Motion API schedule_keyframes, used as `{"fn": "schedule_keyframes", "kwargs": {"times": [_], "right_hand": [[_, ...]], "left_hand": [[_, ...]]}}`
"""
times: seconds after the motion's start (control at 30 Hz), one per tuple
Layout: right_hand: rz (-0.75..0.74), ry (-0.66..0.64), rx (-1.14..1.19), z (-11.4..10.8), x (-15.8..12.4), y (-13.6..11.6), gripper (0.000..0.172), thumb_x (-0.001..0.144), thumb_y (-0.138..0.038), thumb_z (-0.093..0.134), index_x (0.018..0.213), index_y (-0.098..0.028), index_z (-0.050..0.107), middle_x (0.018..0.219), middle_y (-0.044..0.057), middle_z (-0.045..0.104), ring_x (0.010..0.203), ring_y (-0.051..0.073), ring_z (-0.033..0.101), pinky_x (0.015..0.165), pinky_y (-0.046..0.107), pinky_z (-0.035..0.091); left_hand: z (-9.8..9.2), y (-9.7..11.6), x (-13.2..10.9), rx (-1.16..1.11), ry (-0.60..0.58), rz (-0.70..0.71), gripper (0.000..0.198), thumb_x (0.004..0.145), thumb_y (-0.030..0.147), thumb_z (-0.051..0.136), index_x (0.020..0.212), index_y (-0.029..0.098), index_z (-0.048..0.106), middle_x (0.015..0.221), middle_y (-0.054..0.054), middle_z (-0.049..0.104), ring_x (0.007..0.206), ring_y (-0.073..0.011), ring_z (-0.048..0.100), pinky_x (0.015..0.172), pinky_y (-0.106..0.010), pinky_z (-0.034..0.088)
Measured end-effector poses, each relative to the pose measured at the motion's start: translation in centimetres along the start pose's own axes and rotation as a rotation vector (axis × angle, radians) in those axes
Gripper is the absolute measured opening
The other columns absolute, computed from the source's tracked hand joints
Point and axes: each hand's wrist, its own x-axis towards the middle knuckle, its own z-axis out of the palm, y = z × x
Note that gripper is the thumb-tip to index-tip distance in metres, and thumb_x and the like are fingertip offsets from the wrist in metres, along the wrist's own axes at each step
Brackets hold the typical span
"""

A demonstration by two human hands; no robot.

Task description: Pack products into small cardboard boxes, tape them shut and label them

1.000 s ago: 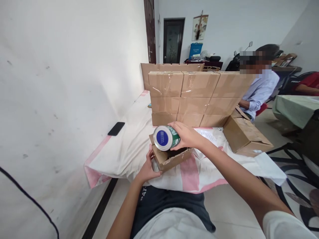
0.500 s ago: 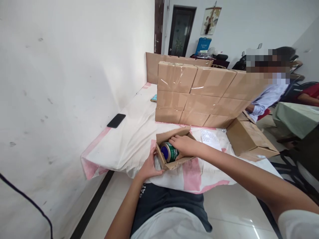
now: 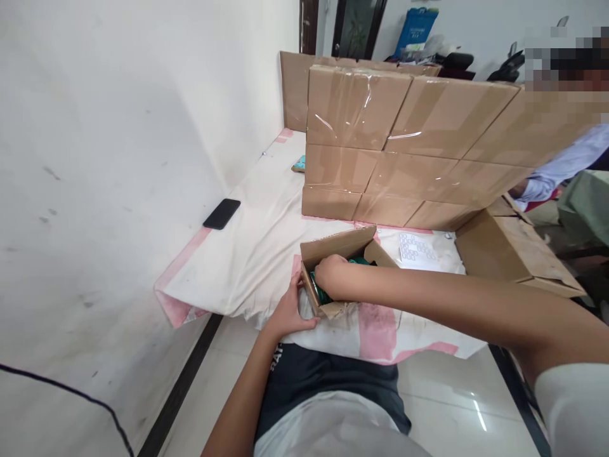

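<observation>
A small open cardboard box (image 3: 339,242) stands near the table's front edge with its flaps up. My left hand (image 3: 288,311) grips the box's left end, fingers along the outer side and thumb at the front corner. Inside the box, my right hand (image 3: 332,277) is curled over a green can (image 3: 320,293). Its fingertips are hidden, and the hand covers most of the can. More green (image 3: 359,260) shows behind the wrist; whether it belongs to the same can, I cannot tell.
A tall taped cardboard panel (image 3: 361,114) rises behind the box. A phone (image 3: 221,214) lies at left by the wall. A printed white sheet (image 3: 417,249) and a larger open carton (image 3: 514,247) are at right. Behind the panel, a person's sleeve (image 3: 571,158) shows.
My right hand has moved deeper into the box and now covers the can's blue end, which showed before. My left hand keeps its place on the box. The view has tilted down.
</observation>
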Motion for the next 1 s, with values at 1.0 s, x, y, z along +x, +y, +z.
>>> {"fn": "schedule_keyframes", "kwargs": {"times": [1.0], "right_hand": [[0.191, -0.274, -0.399, -5.8, -7.7, 7.3, 0.053, 0.062, -0.006, 0.083, 0.113, -0.009, 0.072, 0.122, 0.025, 0.069, 0.11, 0.042, 0.067, 0.081, 0.045, 0.053]], "left_hand": [[0.4, 0.3, -0.3, 0.093, 0.058, 0.014, 0.12, 0.062, 0.034, 0.082, 0.156, 0.02, 0.008, 0.16, -0.021, 0.031, 0.145, -0.039, 0.039, 0.12, -0.059, 0.034]]}}
